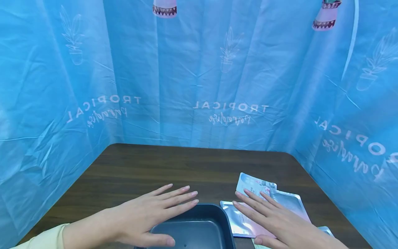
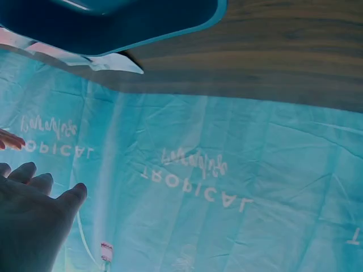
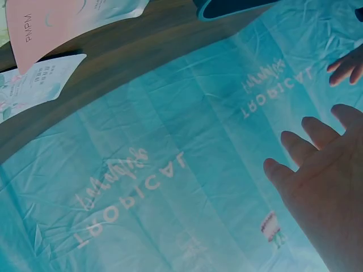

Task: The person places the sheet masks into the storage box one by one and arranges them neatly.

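My left hand point(image 1: 149, 216) hovers palm down with straight, spread fingers over the left part of a dark rectangular bin point(image 1: 189, 233). The right hand point(image 1: 273, 221), fingers likewise extended, is held above several flat sachets, among them a silver and pink sachet point(image 1: 237, 221). Neither hand holds anything. Beyond the right fingertips lies a pale blue printed sachet point(image 1: 248, 181). In the right wrist view, a pink sachet point(image 3: 45, 31) lettered PMPM and a white floral sachet point(image 3: 42, 85) show at upper left. The bin's near side runs out of the head view.
A dark wooden table point(image 1: 174, 162) carries the bin and the sachets. Blue curtains point(image 1: 217, 69) printed with lettering and plants enclose its back, left and right sides. Another sachet point(image 1: 325, 231) peeks out beyond the right wrist.
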Available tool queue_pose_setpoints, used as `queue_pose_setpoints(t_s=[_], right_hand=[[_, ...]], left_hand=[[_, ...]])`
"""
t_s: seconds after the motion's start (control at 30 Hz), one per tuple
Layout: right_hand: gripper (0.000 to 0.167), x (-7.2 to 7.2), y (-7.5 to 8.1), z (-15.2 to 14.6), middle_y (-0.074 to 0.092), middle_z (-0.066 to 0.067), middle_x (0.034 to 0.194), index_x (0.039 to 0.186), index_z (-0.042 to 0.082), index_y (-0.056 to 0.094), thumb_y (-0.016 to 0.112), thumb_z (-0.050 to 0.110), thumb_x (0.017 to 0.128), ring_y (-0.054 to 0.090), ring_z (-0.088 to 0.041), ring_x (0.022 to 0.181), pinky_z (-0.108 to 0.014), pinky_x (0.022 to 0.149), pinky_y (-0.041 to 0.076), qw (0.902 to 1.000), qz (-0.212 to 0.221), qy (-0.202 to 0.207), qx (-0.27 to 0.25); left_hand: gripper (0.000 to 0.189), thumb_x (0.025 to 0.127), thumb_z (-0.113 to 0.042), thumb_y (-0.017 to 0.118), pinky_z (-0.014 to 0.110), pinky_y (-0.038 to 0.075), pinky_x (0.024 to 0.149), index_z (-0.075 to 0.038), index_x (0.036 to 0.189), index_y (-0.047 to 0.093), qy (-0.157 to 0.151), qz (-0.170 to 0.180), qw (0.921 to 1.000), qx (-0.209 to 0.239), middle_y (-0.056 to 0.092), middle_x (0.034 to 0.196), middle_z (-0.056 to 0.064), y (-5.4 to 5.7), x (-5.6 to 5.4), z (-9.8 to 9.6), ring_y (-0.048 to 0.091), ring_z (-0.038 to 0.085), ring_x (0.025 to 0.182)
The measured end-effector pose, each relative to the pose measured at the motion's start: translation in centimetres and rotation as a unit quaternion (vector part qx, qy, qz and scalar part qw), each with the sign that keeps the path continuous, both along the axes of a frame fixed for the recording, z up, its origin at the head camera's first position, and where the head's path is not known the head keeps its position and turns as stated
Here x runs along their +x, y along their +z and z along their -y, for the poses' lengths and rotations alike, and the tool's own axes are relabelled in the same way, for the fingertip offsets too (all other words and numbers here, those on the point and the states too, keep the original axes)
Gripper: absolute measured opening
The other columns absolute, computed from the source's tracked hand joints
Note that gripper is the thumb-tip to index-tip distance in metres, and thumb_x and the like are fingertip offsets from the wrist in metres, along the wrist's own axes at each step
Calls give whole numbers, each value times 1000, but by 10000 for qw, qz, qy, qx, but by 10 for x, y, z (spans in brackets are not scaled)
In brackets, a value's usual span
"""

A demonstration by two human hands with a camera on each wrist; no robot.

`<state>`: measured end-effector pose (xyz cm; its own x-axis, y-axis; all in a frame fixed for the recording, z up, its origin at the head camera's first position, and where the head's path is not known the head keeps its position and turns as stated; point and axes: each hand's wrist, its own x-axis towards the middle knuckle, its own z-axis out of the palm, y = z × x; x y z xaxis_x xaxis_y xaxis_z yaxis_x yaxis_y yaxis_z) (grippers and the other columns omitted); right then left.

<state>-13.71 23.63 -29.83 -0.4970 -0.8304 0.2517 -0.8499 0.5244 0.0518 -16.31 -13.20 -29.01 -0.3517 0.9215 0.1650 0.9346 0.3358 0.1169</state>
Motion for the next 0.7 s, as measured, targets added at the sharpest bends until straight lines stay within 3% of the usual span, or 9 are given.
queue_pose_setpoints(t_s=[0.1,0.43,0.7], right_hand=[[68,0,0,-2,19,-4,154,150,12,21,55,29,94,12,-20,139,-24,107,-6,10000,-62,33,-12],[68,3,0,-7,18,-1,154,150,12,20,55,28,94,10,-17,139,-22,106,-7,9996,184,-183,-122],[68,4,6,-16,20,1,154,151,18,21,56,32,94,10,-10,139,-17,105,-5,9972,166,-693,-214]], left_hand=[[69,97,-51,37,55,18,104,-23,152,7,-58,-151,9999,-6,5,155,-8,1,-2,-3,4,18,140],[69,97,-52,36,55,21,103,-21,152,8,-138,-176,9997,21,6,155,-8,0,-9,-6,6,17,140],[71,96,-50,42,50,11,108,-21,152,9,-6,-51,9998,197,3,155,-8,2,-15,-5,4,17,140]])
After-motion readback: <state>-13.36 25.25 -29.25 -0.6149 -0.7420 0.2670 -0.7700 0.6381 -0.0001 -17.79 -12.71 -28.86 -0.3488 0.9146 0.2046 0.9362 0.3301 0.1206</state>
